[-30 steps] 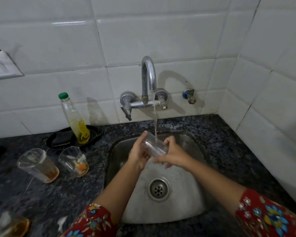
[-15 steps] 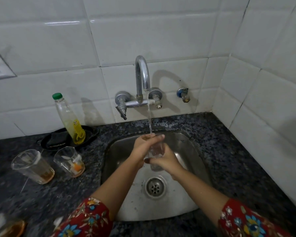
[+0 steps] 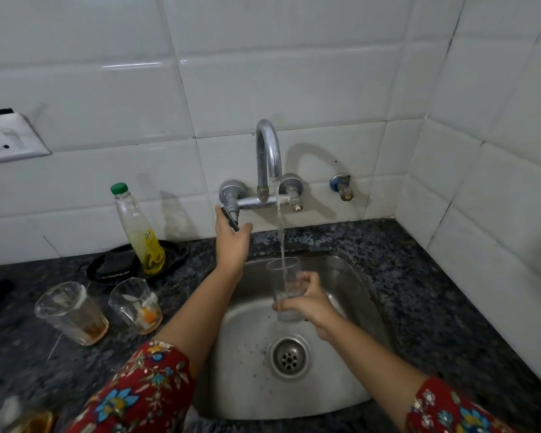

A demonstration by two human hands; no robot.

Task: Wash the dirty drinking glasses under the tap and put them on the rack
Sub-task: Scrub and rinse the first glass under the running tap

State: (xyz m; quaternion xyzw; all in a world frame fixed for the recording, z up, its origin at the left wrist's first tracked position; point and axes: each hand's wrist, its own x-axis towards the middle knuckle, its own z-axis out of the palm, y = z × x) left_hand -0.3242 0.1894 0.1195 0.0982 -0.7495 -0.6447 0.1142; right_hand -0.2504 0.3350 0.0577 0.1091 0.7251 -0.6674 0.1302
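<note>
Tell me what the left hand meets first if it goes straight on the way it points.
The left hand points up at the tap's black lever, which lies between its thumb and fingers; it may already touch, depth is unclear. Behind that, the tiled wall.

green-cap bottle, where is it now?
Head view, left of the tap: the green-cap bottle stands in a black dish on the counter, behind two dirty glasses.

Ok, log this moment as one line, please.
phase: rinsing | right hand: holds drinking glass upright under running tap | left hand: at tap lever | counter: two dirty glasses waiting | rack: not in view
</note>
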